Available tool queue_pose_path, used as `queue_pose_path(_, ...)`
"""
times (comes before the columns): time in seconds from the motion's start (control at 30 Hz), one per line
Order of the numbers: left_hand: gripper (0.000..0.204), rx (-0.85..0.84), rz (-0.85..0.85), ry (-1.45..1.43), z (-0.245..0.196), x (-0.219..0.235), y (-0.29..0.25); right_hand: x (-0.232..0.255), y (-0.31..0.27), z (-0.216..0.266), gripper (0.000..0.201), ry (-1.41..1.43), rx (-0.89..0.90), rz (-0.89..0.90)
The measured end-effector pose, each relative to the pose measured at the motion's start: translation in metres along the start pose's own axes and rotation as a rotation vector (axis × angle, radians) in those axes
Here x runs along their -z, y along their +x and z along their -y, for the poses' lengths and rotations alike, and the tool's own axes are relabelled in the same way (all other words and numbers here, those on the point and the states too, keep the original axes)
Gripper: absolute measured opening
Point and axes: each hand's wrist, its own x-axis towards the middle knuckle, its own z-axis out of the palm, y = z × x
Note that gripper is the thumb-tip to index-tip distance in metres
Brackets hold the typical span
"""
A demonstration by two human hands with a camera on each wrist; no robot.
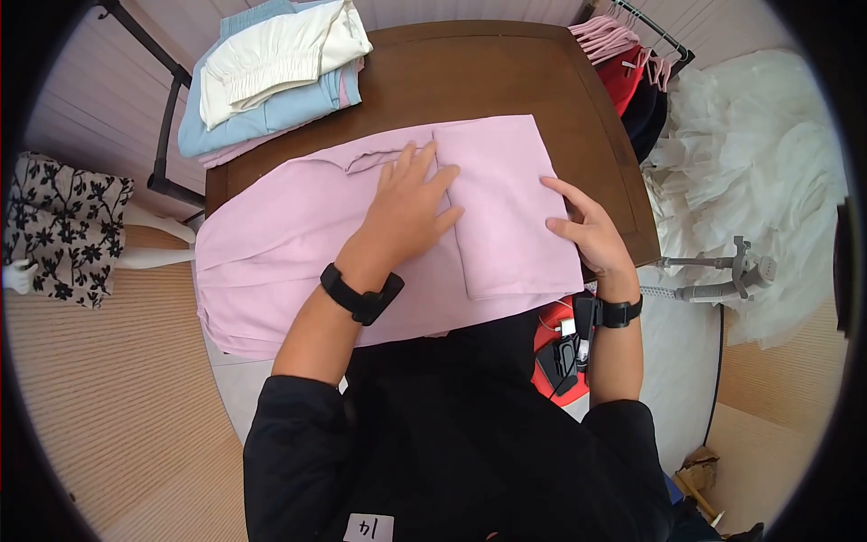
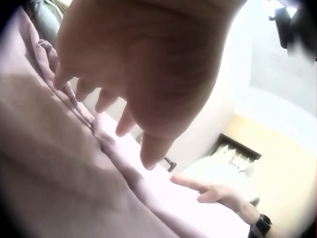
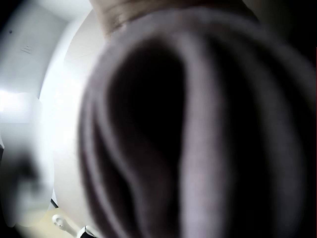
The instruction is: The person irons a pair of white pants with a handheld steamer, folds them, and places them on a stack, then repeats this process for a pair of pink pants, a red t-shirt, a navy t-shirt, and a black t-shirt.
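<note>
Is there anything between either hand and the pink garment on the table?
Nothing visible. The left hand lies flat on the pink garment, and the right hand touches its folded part at the right edge.

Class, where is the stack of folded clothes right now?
In the head view, the stack of folded clothes sits on the wooden table's far-left corner, beyond the pink garment.
</note>
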Motion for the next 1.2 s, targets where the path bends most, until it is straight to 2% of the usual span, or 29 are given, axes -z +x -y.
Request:
queue_pose_path(0.03, 0.059, 0.001, -0.001, 0.002, 0.001, -0.001, 0.003, 0.001, 0.004, -0.002, 0.058, 0.000, 0.002, 0.002)
queue_pose_path(0.1, 0.062, 0.123, 0.113, -0.099, 0.002, -0.007, 0.007, 0.004, 0.009, -0.009, 0.060, 0.126, 0.046, 0.035)
queue_pose_path(0.2, 0.068, 0.132, 0.143, 0.026, -0.009, -0.016, 0.014, 0.012, 0.008, -0.008, 0.061, 0.168, 0.099, 0.019)
queue_pose_path(0.33, 0.070, 0.158, 0.124, -0.006, -0.025, -0.034, 0.034, 0.031, 0.006, -0.008, 0.062, 0.182, 0.155, 0.002)
queue_pose_path(0.4, 0.070, 0.118, 0.168, -0.028, -0.037, -0.039, 0.047, 0.049, 0.002, -0.004, 0.064, 0.189, 0.135, -0.029)
queue_pose_path(0.53, 0.069, 0.074, 0.138, -0.088, -0.062, -0.058, 0.072, 0.085, -0.009, 0.011, 0.068, 0.151, 0.125, -0.094)
queue_pose_path(0.63, 0.063, 0.004, 0.120, -0.160, -0.069, -0.065, 0.076, 0.090, -0.018, 0.030, 0.069, 0.071, 0.154, -0.088)
queue_pose_path(0.7, 0.052, -0.005, -0.014, -0.395, -0.062, -0.070, 0.072, 0.077, -0.026, 0.047, 0.068, -0.019, 0.163, -0.063)
queue_pose_path(0.73, 0.052, -0.011, -0.007, -0.394, -0.058, -0.068, 0.071, 0.067, -0.027, 0.054, 0.068, -0.013, 0.162, -0.070)
queue_pose_path(0.8, 0.042, 0.044, -0.204, -0.616, -0.048, -0.056, 0.067, 0.045, -0.025, 0.068, 0.069, -0.289, 0.301, 0.009)
queue_pose_path(0.83, 0.035, 0.101, -0.225, -0.679, -0.049, -0.026, 0.063, 0.035, -0.023, 0.075, 0.069, -0.380, 0.342, 0.060)
queue_pose_path(0.87, 0.035, 0.094, -0.214, -0.678, -0.036, -0.024, 0.061, 0.020, -0.022, 0.081, 0.067, -0.488, 0.432, 0.083)
queue_pose_path(0.93, 0.029, -0.024, -0.515, -0.380, -0.007, -0.023, 0.064, -0.012, -0.016, 0.083, 0.065, -0.634, 0.570, 0.141)
queue_pose_path(0.97, 0.029, -0.029, -0.512, -0.381, 0.004, -0.020, 0.061, -0.031, -0.019, 0.089, 0.065, -0.643, 0.479, 0.209)
queue_pose_path(1.0, 0.022, 0.050, -0.260, -0.344, 0.015, -0.017, 0.058, -0.048, -0.023, 0.093, 0.065, -0.652, 0.389, 0.278)
queue_pose_path(1.03, 0.019, 0.130, -0.009, -0.303, 0.023, -0.015, 0.054, -0.059, -0.022, 0.082, 0.065, -0.694, 0.487, 0.321)
queue_pose_path(1.07, 0.019, 0.132, -0.014, -0.303, 0.032, -0.019, 0.050, -0.066, -0.019, 0.067, 0.066, -0.737, 0.587, 0.367)
queue_pose_path(1.1, 0.019, 0.054, -0.077, -0.289, 0.040, -0.026, 0.046, -0.070, -0.021, 0.058, 0.060, -0.798, 0.612, 0.379)
queue_pose_path(1.13, 0.019, -0.024, -0.138, -0.275, 0.041, -0.023, 0.043, -0.072, -0.022, 0.050, 0.060, -0.799, 0.612, 0.383)
queue_pose_path(1.17, 0.019, -0.020, -0.139, -0.278, 0.044, -0.020, 0.042, -0.072, -0.024, 0.043, 0.056, -0.809, 0.562, 0.359)
queue_pose_path(1.2, 0.019, -0.020, -0.071, -0.309, 0.047, -0.017, 0.040, -0.073, -0.027, 0.039, 0.053, -0.818, 0.509, 0.335)
